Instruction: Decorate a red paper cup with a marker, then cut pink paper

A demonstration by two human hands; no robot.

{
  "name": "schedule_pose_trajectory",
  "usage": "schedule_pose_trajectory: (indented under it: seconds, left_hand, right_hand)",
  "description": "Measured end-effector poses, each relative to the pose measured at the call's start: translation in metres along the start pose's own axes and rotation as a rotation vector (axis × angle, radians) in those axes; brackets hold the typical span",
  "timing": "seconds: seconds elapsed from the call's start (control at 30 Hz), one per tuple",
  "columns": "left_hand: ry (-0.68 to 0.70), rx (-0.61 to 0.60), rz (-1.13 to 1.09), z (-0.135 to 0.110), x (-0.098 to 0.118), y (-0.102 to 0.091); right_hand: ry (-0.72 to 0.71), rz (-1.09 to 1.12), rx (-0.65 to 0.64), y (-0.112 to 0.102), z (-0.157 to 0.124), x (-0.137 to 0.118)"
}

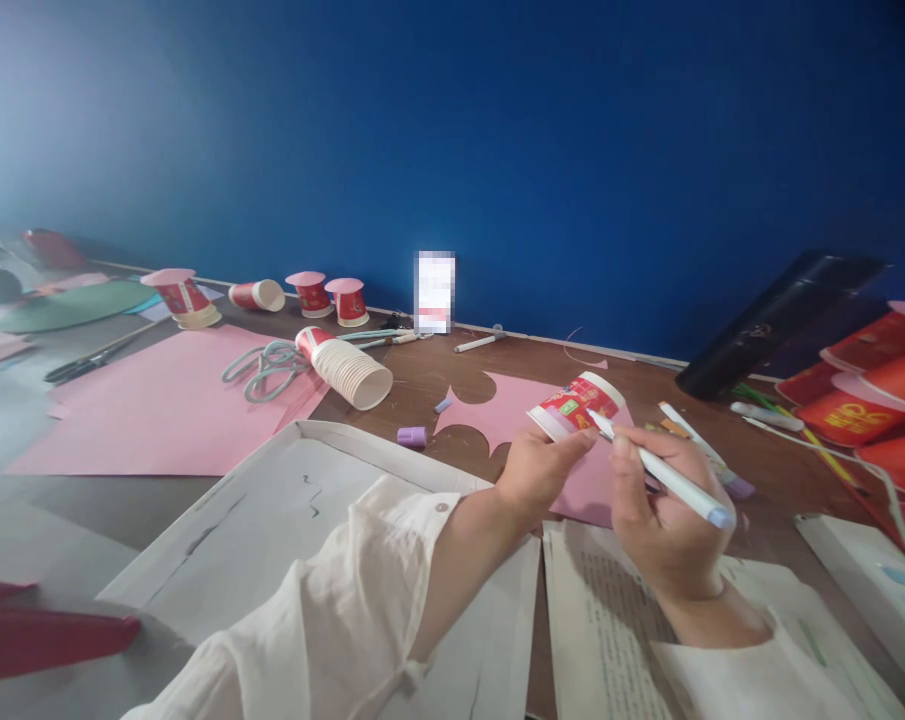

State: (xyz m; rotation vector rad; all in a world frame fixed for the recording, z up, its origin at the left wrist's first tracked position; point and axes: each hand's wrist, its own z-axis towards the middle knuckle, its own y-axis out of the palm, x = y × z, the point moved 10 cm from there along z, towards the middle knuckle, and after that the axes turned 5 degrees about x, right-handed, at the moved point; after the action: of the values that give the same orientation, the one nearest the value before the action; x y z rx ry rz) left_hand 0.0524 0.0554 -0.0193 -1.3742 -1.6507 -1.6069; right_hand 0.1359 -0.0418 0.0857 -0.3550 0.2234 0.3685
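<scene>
My left hand [542,475] grips a red paper cup [570,405] with printed patterns, tilted on its side above a cut pink paper sheet [489,405]. In my right hand [669,510] is a white marker [681,482] with a light blue end, its tip at or very near the cup's wall; whether it touches I cannot tell. A purple marker cap [411,437] lies on the table to the left of my hands. Below them is a printed page [598,620].
A white box lid [219,520] lies at front left. Stacked paper cups [351,372], a coiled cable [268,368] and pink sheets [152,400] are beyond it. A lit phone [435,290] leans against the blue wall. A black cylinder [774,325] and red cups [853,415] stand right.
</scene>
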Motion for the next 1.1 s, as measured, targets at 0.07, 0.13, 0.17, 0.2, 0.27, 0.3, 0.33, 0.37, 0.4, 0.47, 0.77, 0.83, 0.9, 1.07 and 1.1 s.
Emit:
schedule_pose_trajectory:
  seconds: [0.07,0.13,0.17,0.2,0.27,0.3,0.33,0.37,0.4,0.47,0.77,0.83,0.9,1.07,1.1]
  left_hand:
    - [-0.01,0.003,0.005,-0.001,0.001,0.0]
    - [-0.02,0.002,0.008,-0.002,0.0,0.0]
    - [-0.022,0.0,0.003,-0.001,0.0,0.0]
    - [-0.023,-0.003,-0.004,-0.001,-0.001,0.0]
    - [-0.021,-0.01,-0.021,-0.001,-0.002,0.001]
    - [-0.018,-0.016,-0.028,0.0,-0.002,0.001]
    - [-0.016,-0.022,-0.034,0.0,-0.003,0.002]
    - [-0.016,-0.027,-0.038,0.001,-0.003,0.002]
    - [-0.016,-0.029,-0.04,0.001,-0.003,0.002]
    - [-0.014,-0.028,-0.043,0.001,-0.004,0.002]
    - [-0.003,-0.019,-0.024,0.001,-0.001,0.001]
    - [-0.001,-0.013,-0.016,0.001,-0.001,0.001]
    - [-0.009,0.002,0.006,0.0,-0.001,-0.001]
    - [-0.011,0.018,0.04,0.0,0.0,-0.003]
    - [-0.008,0.019,0.052,0.0,0.001,-0.002]
  right_hand:
    - [-0.001,-0.004,0.008,0.0,0.0,0.0]
    - [-0.006,-0.009,0.019,-0.001,0.0,-0.001]
    - [-0.009,-0.014,0.025,-0.001,0.0,-0.001]
    - [-0.012,-0.021,0.03,-0.001,0.0,-0.001]
    - [-0.005,-0.037,0.039,-0.001,0.0,0.0]
    - [0.001,-0.043,0.042,-0.001,0.0,0.001]
    - [0.008,-0.048,0.044,-0.002,0.0,0.002]
    - [0.014,-0.054,0.045,-0.002,0.0,0.002]
    - [0.017,-0.058,0.045,-0.002,0.0,0.002]
    - [0.017,-0.061,0.046,-0.002,0.0,0.002]
    - [0.021,-0.025,0.035,-0.003,-0.001,0.003]
    - [0.067,-0.022,0.043,-0.005,-0.002,0.007]
    - [0.137,0.006,0.064,-0.007,-0.002,0.013]
    - [0.417,0.121,0.106,-0.003,-0.007,0.045]
    - [0.47,0.126,0.122,-0.003,-0.01,0.055]
